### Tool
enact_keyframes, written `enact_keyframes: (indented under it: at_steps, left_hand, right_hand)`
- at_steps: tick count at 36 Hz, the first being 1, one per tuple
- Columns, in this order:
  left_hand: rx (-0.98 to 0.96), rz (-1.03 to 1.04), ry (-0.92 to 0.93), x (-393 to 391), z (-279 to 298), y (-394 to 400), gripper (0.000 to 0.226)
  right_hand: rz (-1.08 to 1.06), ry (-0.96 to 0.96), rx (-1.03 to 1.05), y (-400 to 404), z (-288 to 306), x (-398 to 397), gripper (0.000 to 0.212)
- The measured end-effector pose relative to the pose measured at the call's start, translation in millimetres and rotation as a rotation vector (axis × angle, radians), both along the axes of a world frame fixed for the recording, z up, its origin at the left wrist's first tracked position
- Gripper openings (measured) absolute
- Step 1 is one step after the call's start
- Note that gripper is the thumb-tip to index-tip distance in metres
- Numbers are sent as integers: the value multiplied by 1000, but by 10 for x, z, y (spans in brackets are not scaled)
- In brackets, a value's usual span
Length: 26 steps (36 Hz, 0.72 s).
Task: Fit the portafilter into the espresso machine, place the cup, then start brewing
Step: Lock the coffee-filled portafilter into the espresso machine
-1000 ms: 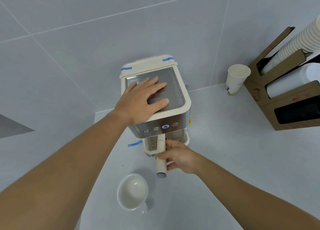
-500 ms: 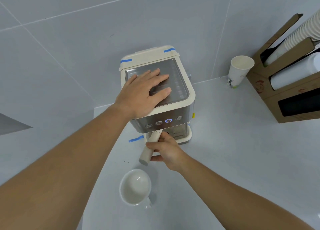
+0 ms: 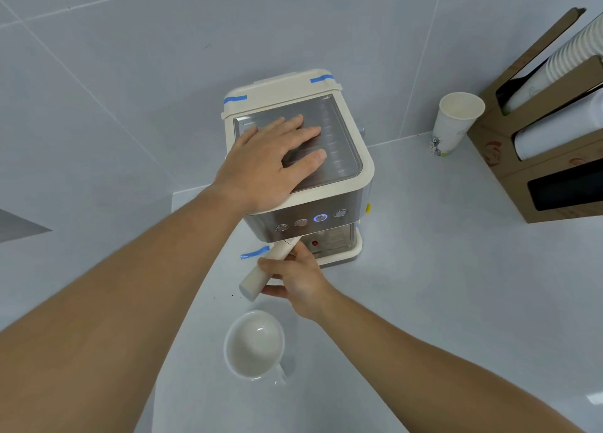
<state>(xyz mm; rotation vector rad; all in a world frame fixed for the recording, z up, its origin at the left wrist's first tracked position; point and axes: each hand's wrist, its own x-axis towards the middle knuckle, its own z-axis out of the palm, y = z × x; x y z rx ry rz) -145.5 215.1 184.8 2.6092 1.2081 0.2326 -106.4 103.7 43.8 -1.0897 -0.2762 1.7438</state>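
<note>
A cream and steel espresso machine [image 3: 346, 184] stands on the white counter against the wall, one button lit blue. My left hand [image 3: 270, 168] lies flat on its steel top, fingers spread. My right hand [image 3: 293, 279] grips the cream handle of the portafilter [image 3: 261, 276], which slants out to the front left from under the machine's front; its head is hidden below the panel. A white ceramic cup [image 3: 254, 344] sits empty on the counter just in front of my right hand.
A paper cup [image 3: 452, 122] stands by the wall to the right. Further right is a brown cardboard holder [image 3: 509, 158] with stacked paper cups. Blue tape [image 3: 254, 253] marks the counter at the machine's left foot.
The portafilter handle has swung from pointing straight at me to slanting front left, with my right hand on it. The left hand stays on the machine top.
</note>
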Motion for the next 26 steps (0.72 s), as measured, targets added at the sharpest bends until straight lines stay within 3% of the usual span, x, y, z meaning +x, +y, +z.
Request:
enact_keyframes:
  at_steps: [16, 22, 26]
  left_hand:
    - [-9, 1, -21, -8, 4, -2, 63]
    - [-14, 8, -33, -1, 15, 11, 72]
    - [-6, 7, -32, 4, 27, -19, 65]
  right_hand:
    - [-108, 32, -1, 157, -14, -256, 37]
    - [-149, 89, 44, 229, 61, -381, 49]
    - [-192, 103, 29, 269, 88, -445, 51]
